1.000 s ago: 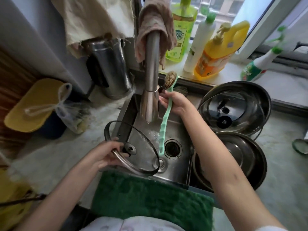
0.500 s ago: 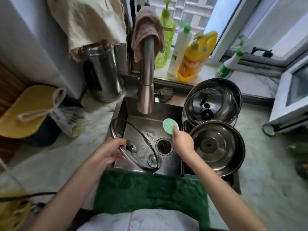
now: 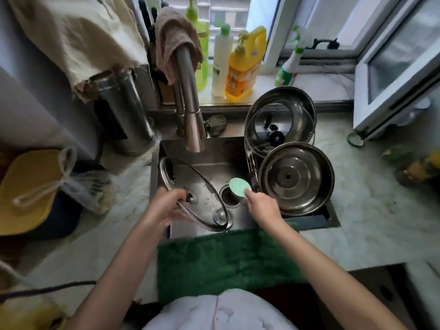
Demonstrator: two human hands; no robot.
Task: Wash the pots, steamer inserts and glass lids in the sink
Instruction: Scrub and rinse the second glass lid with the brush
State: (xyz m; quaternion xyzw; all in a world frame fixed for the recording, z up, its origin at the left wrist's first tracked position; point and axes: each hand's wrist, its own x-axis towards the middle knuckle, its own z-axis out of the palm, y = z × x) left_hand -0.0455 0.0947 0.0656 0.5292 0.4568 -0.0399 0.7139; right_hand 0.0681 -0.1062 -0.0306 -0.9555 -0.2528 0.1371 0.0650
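The glass lid (image 3: 194, 194) stands tilted over the sink (image 3: 207, 148), at its left wall. The left hand (image 3: 164, 208) grips its metal rim; the right hand (image 3: 260, 204) holds a green brush (image 3: 240, 186). Wet glass is likely slippery and breakable: the rim suits gripping.

Daylight enters through the white-framed window (image 3: 309, 32) far beyond the fingertips, leaving the foreground dim. Glare marks the round steel pots (image 3: 296, 178) right of the fingers. Wide-angle distortion and blur affect the edges.
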